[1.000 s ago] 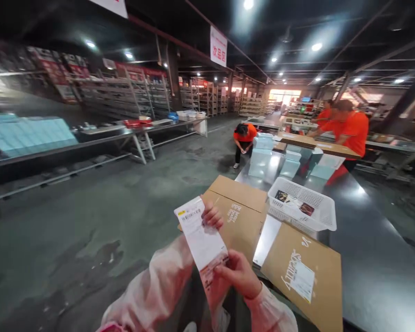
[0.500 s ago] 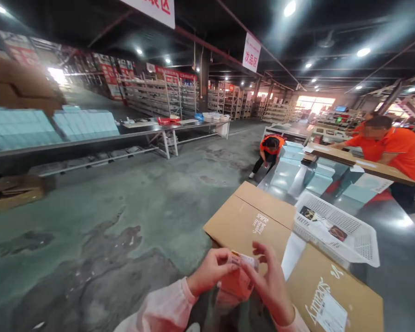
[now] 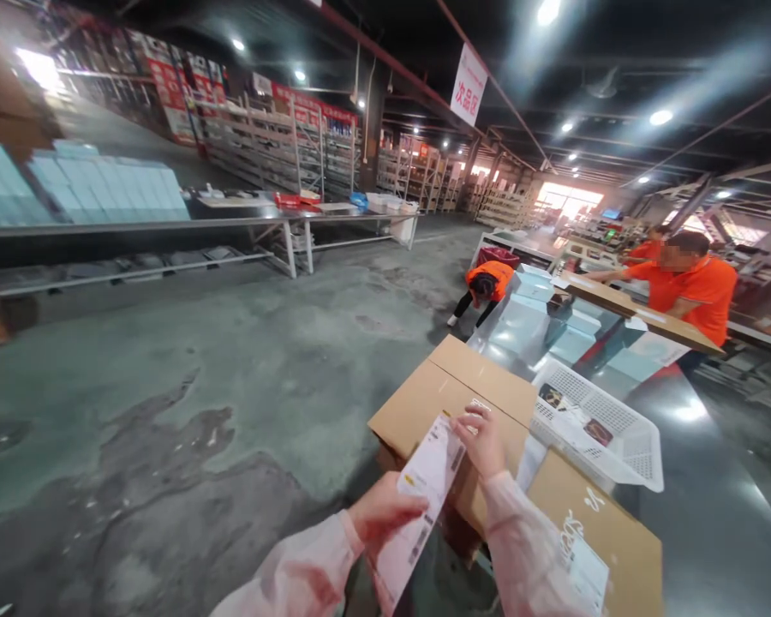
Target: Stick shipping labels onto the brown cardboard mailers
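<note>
Boxes in pale blue [image 3: 112,184] stand along the long table [image 3: 224,212] between 9 and 10 o'clock, too closely packed for a sure count. At 6 o'clock the left hand [image 3: 385,510] grips the lower part of a printed paper strip [image 3: 417,501], thumb across its face; the strip slants up to between 4 and 5 o'clock, where the right hand [image 3: 485,446] pinches its top end. So far the strip seems to be handled only, stuck to nothing visible. Beyond it sits the nearer carton [image 3: 417,394], with no label on the part in view; whether strip and carton touch, I cannot tell. At 4 o'clock the other carton [image 3: 630,523] already bears a label [image 3: 588,570].

Counted: one strip, two cartons, one label, one white basket [image 3: 639,467] with two dark packets [image 3: 597,431], and, towards 3 o'clock, three people in orange [image 3: 707,287].
</note>
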A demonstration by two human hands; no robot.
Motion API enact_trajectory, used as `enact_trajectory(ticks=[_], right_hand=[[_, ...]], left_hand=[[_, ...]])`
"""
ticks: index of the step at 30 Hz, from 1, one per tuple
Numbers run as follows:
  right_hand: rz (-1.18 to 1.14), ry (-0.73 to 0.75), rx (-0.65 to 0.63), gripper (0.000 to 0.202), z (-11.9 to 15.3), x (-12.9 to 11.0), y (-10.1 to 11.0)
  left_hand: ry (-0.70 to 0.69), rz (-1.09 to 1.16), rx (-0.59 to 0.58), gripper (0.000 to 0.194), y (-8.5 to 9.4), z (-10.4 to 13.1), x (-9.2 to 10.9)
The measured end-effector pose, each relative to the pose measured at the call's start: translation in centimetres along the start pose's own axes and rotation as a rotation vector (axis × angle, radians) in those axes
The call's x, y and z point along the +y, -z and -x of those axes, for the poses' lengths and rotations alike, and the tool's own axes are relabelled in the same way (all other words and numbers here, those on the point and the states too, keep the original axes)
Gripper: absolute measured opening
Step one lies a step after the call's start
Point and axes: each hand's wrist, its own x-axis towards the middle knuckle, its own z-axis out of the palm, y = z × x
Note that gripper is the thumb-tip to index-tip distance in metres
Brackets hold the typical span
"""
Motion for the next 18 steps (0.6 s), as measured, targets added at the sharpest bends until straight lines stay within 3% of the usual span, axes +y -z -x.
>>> enact_trajectory(ticks=[4,6,9,11,13,16,18], right_hand=[[0.171,-0.096,0.096,0.029,-5.2,1.8,-2.6],[0.230,-0.126,0.122,0.050,-6.2,1.8,-3.3],[0.430,0.018,-0.056,0.071,-5.6,0.6,-4.3],[0.558,0.179,-0.269,0.069,-3.3,-0.6,-4.9],[0.531,0.368,-0.422,0.072,0.2,-1.7,-5.1],[0.290,0.707,-0.566,0.072,6.4,-2.2,-4.3],[0.197,0.738,-0.534,0.052,9.6,-1.2,-2.9]], left_hand=[[-0.003,-0.062,-0.059,0.051,4.4,2.3,-2.9],[0.016,-0.134,-0.080,0.046,6.2,4.5,-4.4],[0.071,-0.250,-0.144,0.044,8.1,8.0,-4.6],[0.078,-0.262,-0.097,0.048,8.7,9.2,-3.0],[0.031,-0.226,0.033,0.052,8.7,8.8,-0.3],[-0.094,-0.285,0.247,0.058,7.7,4.7,4.3],[-0.211,-0.445,0.398,0.057,6.8,0.5,6.8]])
